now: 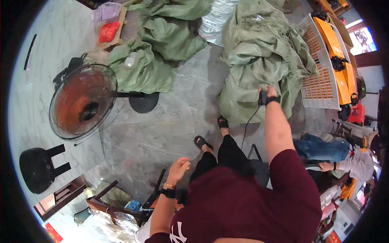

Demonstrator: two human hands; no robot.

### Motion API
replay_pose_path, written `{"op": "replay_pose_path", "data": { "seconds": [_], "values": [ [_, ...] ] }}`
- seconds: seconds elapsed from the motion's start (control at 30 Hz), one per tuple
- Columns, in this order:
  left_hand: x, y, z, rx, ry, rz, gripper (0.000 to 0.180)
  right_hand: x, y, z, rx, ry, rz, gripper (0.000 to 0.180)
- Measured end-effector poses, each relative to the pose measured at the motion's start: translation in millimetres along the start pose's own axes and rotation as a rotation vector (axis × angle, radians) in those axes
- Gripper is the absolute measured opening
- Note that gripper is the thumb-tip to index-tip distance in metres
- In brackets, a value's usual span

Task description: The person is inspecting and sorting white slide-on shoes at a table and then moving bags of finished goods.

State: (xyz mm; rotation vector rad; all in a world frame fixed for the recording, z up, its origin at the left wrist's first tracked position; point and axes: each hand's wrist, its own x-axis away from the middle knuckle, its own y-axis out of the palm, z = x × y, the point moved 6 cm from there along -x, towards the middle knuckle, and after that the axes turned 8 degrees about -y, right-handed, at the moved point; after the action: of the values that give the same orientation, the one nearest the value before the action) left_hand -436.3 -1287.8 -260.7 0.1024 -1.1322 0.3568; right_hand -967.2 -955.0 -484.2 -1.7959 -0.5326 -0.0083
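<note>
My right arm stretches forward, and my right hand (269, 91) is over the near part of a large, crumpled green woven sack (251, 60). Its fingers are foreshortened, so I cannot tell whether they grip the fabric. At that wrist sits a small black device (263, 97) on a black band, with a thin cable hanging down. My left hand (178, 169) hangs near my body above the tiled floor, its fingers curled in and nothing visible in them. A black strap (172, 193) circles the left wrist.
More green sacks (170, 40) lie ahead to the left, beside a standing fan (83, 103). A black stool (38, 168) is at far left. Right of the big sack stands a white plastic crate (322, 73) with orange boxes (330, 38). Another person (356, 164) is at right.
</note>
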Motion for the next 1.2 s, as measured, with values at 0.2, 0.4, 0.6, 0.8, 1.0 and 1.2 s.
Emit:
{"op": "replay_pose_path", "data": {
  "seconds": [0.2, 0.4, 0.6, 0.8, 1.0, 1.2],
  "values": [
    [-17, 21, 40, 0.096, 0.034, -0.001, 0.028, -120, -272, -33, -1.757, 0.132, 0.552, 0.023],
    [-29, 34, 60, 0.058, 0.041, 0.009, 0.025, -115, -454, -57, -1.835, -0.384, 0.584, 0.049],
    [-40, 45, 72, 0.004, 0.077, 0.018, 0.023, -18, -311, -39, -0.403, -0.104, 1.141, 0.031],
    [-44, 53, 73, -0.088, 0.025, 0.032, 0.024, 51, -27, -87, -0.120, -0.169, -0.155, 0.073],
    [-45, 50, 66, -0.094, 0.045, 0.052, 0.027, 95, 69, -107, -0.104, -0.054, -0.646, 0.041],
    [-48, 57, 68, -0.178, 0.047, 0.076, 0.027, 167, 73, -174, -0.160, -0.295, -0.691, 0.029]
  ]
}}
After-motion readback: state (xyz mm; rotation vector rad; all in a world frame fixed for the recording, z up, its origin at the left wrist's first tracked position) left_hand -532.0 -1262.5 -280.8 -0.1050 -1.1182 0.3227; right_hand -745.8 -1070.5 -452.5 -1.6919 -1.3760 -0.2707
